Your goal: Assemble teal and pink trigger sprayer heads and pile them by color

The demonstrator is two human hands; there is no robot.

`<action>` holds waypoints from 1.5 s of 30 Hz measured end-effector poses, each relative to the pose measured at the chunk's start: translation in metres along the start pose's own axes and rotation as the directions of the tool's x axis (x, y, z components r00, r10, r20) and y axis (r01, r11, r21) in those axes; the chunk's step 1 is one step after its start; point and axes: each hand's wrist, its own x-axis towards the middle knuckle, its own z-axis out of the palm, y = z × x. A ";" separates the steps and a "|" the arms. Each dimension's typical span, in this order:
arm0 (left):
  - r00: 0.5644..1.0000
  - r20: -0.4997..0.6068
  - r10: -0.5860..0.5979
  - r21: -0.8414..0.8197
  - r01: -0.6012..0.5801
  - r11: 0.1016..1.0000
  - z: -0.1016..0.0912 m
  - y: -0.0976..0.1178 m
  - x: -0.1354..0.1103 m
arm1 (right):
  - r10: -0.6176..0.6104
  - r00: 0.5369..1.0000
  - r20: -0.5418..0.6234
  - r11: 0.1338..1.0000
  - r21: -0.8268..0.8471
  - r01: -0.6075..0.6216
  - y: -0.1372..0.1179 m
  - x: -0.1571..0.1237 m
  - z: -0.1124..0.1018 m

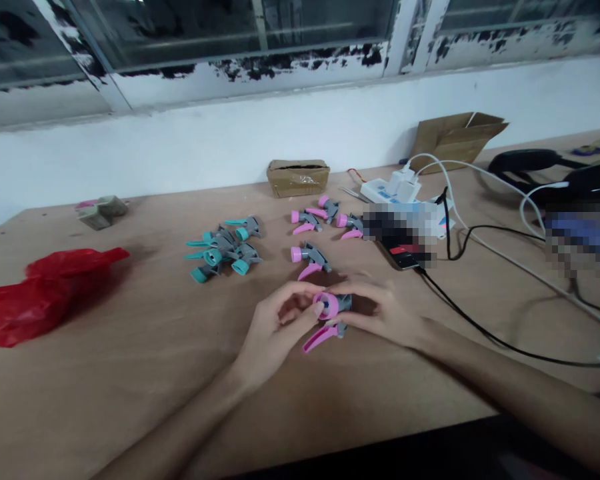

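Observation:
Between my two hands is a grey and pink trigger spray head (344, 303), its pink collar facing me and its pink lever pointing down to the left. The fingers of my left hand (283, 323) pinch the pink collar. My right hand (385, 310) grips the grey body from the right side. Just beyond my hands lie several more pink trigger spray heads (310, 257), loose on the table. Further left, several teal and grey trigger spray heads (225, 247) lie in a heap.
A red plastic bag (55, 290) lies at the left on the wooden table (130, 387). Against the wall stand a small cardboard box (299, 179) and an open carton (455, 143). At the right are a power strip (380, 191), a phone (405, 250) and trailing cables (485, 343).

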 end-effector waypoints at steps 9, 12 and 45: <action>0.894 0.412 -0.174 -0.037 0.208 0.978 -0.018 -0.003 0.018 | -0.049 0.982 0.182 0.998 0.051 0.041 -0.004 -0.007 0.001; 0.858 0.473 -0.199 0.020 0.216 0.976 -0.020 -0.004 0.020 | -0.028 0.969 0.244 0.998 0.054 0.015 -0.006 -0.008 0.002; 1.000 0.000 -0.012 0.542 0.010 0.840 0.001 -0.004 0.000 | 0.204 0.973 0.111 0.971 -0.153 -0.186 -0.002 -0.011 0.017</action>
